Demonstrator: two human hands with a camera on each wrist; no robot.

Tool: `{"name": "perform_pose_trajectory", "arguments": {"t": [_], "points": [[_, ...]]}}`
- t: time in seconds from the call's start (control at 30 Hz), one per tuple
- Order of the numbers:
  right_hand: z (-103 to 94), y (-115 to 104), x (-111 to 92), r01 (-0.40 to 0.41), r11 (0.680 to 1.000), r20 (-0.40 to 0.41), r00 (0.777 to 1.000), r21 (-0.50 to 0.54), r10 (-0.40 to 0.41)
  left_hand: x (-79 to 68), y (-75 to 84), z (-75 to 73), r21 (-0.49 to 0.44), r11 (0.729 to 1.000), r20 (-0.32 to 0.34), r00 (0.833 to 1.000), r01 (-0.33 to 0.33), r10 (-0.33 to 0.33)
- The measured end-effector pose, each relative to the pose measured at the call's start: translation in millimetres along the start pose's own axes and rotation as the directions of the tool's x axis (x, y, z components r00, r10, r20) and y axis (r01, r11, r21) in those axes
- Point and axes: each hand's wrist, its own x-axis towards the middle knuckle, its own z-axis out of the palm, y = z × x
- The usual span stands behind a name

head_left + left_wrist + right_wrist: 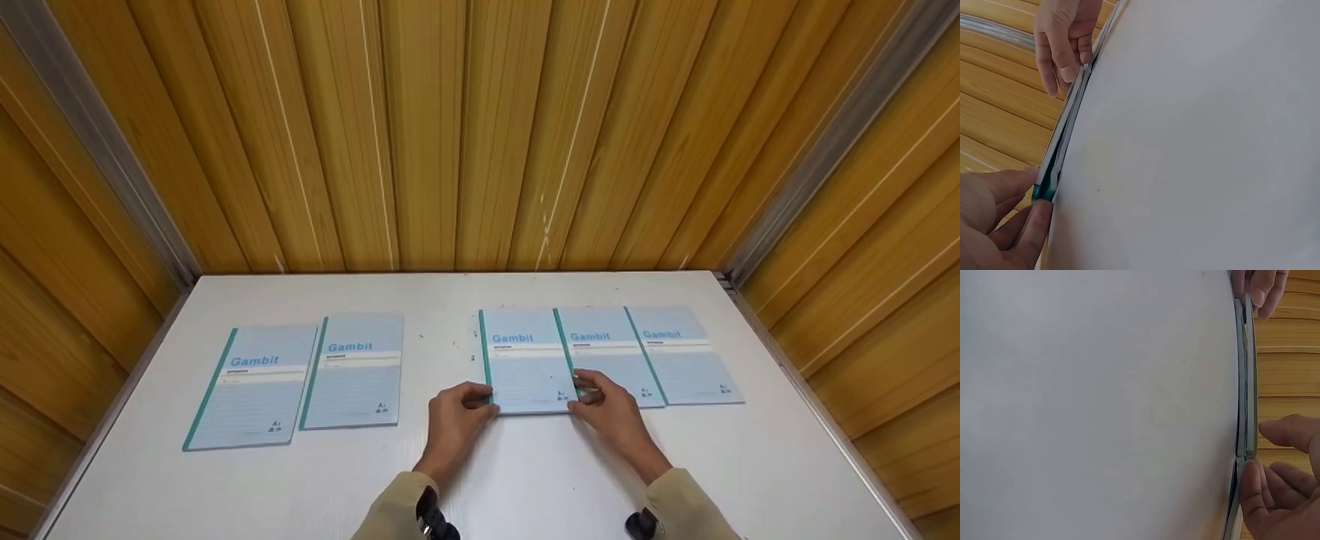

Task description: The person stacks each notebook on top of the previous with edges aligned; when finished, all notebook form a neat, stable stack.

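Five blue notebooks [352, 379] are counted on the white table [536, 480]: two at left, three in a row at right. The row's leftmost notebook [529, 367] is pinched at its near corners by the left hand [455, 420] and right hand [616, 421] (a sixth is seemingly stacked beneath; edges only visible).

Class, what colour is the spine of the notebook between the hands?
The spine is teal green, clearest in the head view.
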Motion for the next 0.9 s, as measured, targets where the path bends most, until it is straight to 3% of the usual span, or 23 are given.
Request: {"name": "perform_pose_trajectory", "arguments": {"t": [0.27,0.57,0.73,0.9], "points": [[-1.2,4.1,-3.3,0.004,0.999,-0.01,1.0,0.033,-0.004,-5.1,-0.7,1.2,-0.024,1.0,0.016,1.0,-0.017,0.017],[-2.4,6.6,-3.7,-0.006,0.998,-0.02,1.0,0.066,0.007,-5.9,-0.5,0.7,-0.107,0.993,0.022,0.998,0.057,-0.055],[-0.8,4.4,-2.0,-0.011,0.998,-0.02,1.0,0.069,0.012,-5.2,7.4,0.0,-0.184,0.975,0.021,0.992,0.126,-0.124],[0.4,3.6,-2.8,-0.026,0.997,-0.02,0.999,0.07,0.027,-4.2,10.0,1.3,-0.232,0.961,0.01,0.989,0.148,-0.149]]}}
